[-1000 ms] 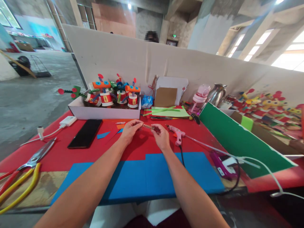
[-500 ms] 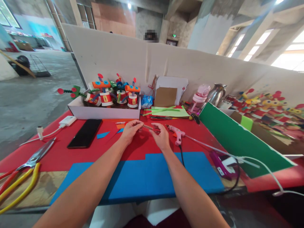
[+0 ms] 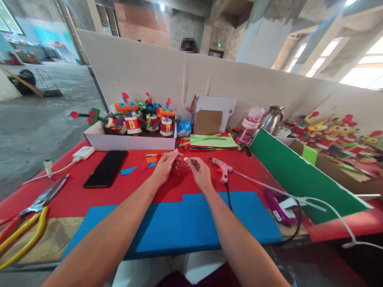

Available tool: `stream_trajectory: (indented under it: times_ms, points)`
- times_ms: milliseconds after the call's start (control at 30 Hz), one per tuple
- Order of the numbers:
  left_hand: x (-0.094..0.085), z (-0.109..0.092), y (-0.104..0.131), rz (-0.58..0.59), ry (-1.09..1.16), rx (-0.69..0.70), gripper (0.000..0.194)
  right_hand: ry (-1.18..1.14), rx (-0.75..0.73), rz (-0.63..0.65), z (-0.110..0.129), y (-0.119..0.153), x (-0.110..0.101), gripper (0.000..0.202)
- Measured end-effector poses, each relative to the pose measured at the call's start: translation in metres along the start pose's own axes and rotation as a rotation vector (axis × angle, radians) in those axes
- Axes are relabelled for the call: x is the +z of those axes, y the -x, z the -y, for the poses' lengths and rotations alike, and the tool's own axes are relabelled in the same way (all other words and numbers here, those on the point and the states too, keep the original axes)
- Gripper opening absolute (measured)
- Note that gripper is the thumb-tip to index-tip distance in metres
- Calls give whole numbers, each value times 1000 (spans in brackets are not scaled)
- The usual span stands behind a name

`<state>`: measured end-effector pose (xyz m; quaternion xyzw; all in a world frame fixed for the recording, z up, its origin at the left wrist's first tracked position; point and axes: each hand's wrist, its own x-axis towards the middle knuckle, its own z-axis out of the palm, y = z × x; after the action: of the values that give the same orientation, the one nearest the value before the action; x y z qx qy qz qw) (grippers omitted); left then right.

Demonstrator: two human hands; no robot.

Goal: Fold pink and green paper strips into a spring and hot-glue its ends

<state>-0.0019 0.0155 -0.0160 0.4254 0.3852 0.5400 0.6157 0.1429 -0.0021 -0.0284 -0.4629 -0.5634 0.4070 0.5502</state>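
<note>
My right hand (image 3: 201,173) pinches a small pleated paper spring (image 3: 189,161) by its right part; the pale left end sticks out toward the other hand. A short gap away, my left hand (image 3: 164,166) is clear of the spring, its fingers loosely apart and slightly blurred. Just behind that hand, a small red piece (image 3: 159,156) shows in part; whether it touches the fingers I cannot tell. Blue paper scraps (image 3: 129,170) lie to the left of the hands. A pink hot glue gun (image 3: 223,168) rests just right of my right hand.
At the back left, a white box (image 3: 128,142) holds several paper-cup figures. A black phone (image 3: 105,169) and large shears (image 3: 38,203) lie on the left. Blue sheets (image 3: 167,227) cover the front edge. On the right are a green board (image 3: 299,175) and a purple power strip (image 3: 279,207).
Both hands held the paper spring between them before. Now my left hand has let go of its end, and the spring stays in my right hand, its pale end showing.
</note>
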Motion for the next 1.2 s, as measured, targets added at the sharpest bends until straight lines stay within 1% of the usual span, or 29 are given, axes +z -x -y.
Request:
stream_trajectory:
  times_ms: [33, 100, 200, 267, 333, 433, 533, 600, 700, 733, 800, 900, 1000, 1200]
  points:
    - [0, 0, 0, -6, 14, -7, 42, -121, 82, -5, -1, -1, 0, 14]
    - [-1, 1, 0, 23, 0, -14, 43, -320, 210, -3, -2, -1, 0, 22]
    - [1, 3, 0, 74, -27, 0, 42, -473, 291, 51, 2, 0, 0, 35]
    - [2, 3, 0, 88, -30, 6, 40, -513, 315, 96, 5, 2, 1, 40]
    - [3, 2, 1, 99, -38, 20, 39, -537, 330, 119, 7, 4, 1, 41]
    - [4, 0, 2, 96, -43, 29, 38, -578, 335, 118, 6, 4, 0, 38]
    - [3, -1, 3, 111, -45, -2, 39, -623, 359, 99, 4, 2, -1, 32]
    - [2, -3, 4, 134, -46, -34, 40, -650, 394, 103, 3, 2, -2, 28]
    - [3, -5, 7, 193, -46, -74, 39, -683, 438, 153, 5, 1, -4, 24]
    - [3, -6, 8, 222, -58, -72, 37, -694, 447, 169, 6, 2, -4, 24]
    - [4, -6, 9, 256, -105, -26, 34, -715, 464, 184, 7, 2, -4, 23]
    - [6, -5, 10, 229, -201, 58, 30, -719, 477, 182, 7, 3, -2, 25]
    - [8, -3, 8, 195, -285, 94, 28, -669, 458, 172, 4, 4, 0, 30]
    - [8, 0, 4, 28, -479, 267, 27, -581, 400, 74, 3, 5, 3, 39]
